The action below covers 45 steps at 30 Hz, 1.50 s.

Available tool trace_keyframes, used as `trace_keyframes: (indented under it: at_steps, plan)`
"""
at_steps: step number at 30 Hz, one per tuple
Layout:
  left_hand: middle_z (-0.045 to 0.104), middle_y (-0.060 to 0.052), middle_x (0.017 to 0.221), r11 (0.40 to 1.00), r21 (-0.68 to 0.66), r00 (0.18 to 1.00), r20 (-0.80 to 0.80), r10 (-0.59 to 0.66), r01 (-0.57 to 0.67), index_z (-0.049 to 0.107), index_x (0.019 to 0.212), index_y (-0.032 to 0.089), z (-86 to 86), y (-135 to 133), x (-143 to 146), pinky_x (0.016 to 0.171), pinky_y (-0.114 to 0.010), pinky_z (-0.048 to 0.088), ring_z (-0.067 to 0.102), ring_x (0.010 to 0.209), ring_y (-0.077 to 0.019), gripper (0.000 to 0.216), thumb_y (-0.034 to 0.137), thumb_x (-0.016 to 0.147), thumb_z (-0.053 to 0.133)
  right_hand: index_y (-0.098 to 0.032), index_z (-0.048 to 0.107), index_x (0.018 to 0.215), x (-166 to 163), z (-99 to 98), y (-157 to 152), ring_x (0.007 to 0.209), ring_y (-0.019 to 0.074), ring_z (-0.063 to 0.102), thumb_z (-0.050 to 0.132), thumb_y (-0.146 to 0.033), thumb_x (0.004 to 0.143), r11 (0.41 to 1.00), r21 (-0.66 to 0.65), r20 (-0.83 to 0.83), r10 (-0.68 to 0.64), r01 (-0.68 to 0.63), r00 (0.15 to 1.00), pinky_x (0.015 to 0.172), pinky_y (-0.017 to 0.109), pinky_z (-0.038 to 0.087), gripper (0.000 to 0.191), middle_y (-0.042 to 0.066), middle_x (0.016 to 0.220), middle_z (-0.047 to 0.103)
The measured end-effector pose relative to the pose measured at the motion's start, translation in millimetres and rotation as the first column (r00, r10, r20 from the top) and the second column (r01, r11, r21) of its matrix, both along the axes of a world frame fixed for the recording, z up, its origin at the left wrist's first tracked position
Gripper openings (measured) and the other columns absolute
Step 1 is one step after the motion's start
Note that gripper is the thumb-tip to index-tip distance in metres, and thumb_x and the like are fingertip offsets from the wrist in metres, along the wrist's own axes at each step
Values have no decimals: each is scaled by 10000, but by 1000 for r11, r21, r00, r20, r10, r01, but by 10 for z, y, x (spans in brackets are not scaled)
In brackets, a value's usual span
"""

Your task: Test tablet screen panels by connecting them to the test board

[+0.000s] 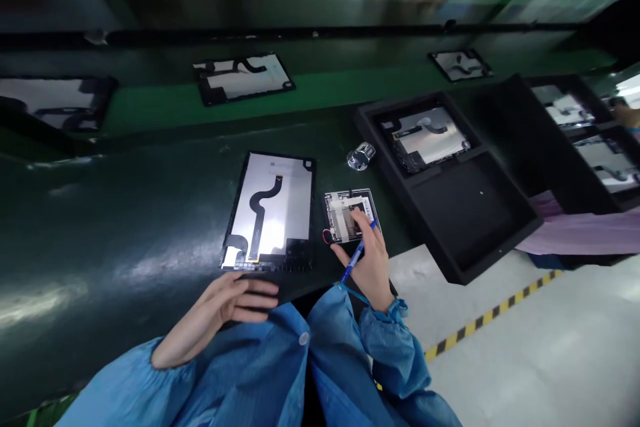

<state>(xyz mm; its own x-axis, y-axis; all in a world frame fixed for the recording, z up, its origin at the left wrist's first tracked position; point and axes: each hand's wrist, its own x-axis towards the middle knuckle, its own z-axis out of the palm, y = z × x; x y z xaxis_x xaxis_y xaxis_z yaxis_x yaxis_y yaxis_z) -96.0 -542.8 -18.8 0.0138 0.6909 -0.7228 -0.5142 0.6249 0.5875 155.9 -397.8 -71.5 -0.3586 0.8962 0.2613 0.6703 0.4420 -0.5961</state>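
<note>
Workbench: a long, dark green, glossy surface (pixel 130 213) runs across the view, carrying everything named below.
Tray: a black, rectangular, two-compartment tray (pixel 475 213) sits at the right, tilted in plan, its near corner over the bench edge; the far compartment holds a silver-backed, black-edged panel (pixel 440 143).
Main panel: a flat, silver-backed rectangular panel with black borders (pixel 295 207) lies in front of the person, and a wavy black ribbon cable (pixel 257 213) runs along its back.
Left hand: the bare left hand (pixel 233 303) is held palm inward just below the panel's near edge, fingers loosely extended, gripping nothing.
Right hand: the bare right hand (pixel 373 270) reaches over the board with thumb and forefinger apart; whether they pinch the board, I cannot tell. It holds the pen.
Board: a small, squarish circuit assembly with pale tape strips (pixel 340 217) lies right of the main panel, under the right fingertips.
Pen: a slim blue pen-like tool (pixel 353 261) slants across the right hand.
Metal piece: a shiny, chrome-coloured cylinder (pixel 361 156) lies between main panel and tray, just beside the tray.
Wire: a thin red loop (pixel 325 236) shows at the board's near left corner.
</note>
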Motion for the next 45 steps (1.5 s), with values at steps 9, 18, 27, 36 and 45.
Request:
trace_keyframes:
  at_steps: [9,18,27,36,45]
  plan:
    - [700,-121,1228,747,266,192,-964,186,609,704,1149,228,-208,545,-707,1048,-522,479,632,1164,-337,310,397,949,540,-243,573,1146,-373,495,-148,614,129,603,450,-380,1004,955,-295,-497,-118,-40,860,569,259,486,233,-7,785,678]
    - [581,-126,1379,634,277,46,-933,356,722,557,1279,211,-586,1288,-590,1234,-530,250,461,1403,-268,350,186,958,420,-229,489,748,-1188,190,-212,510,74,469,659,-375,896,829,-459,-404,125,-319,906,530,204,383,268,-93,574,495]
    - [393,-170,1549,637,269,83,-948,306,723,426,1405,178,-712,1295,-628,1221,-611,225,222,1532,-363,477,181,929,454,-225,305,613,-1188,159,-243,443,62,273,564,-244,891,923,-264,-202,232,-281,951,466,222,274,381,-91,520,263]
    - [375,-167,1554,624,299,122,-943,310,722,438,1401,173,-705,1297,-625,1225,-612,242,195,1541,-363,448,187,953,423,-231,290,609,-1202,108,-264,455,67,293,550,-221,874,935,-231,-201,225,-270,953,473,220,305,372,-86,536,257]
    - [415,-222,1525,618,403,213,-908,360,675,374,1409,115,-735,1283,-594,1227,-542,263,267,1519,-341,423,168,993,313,-235,610,978,-1073,451,444,635,98,591,602,-360,957,954,-238,-383,79,-180,921,574,234,482,127,-32,818,646]
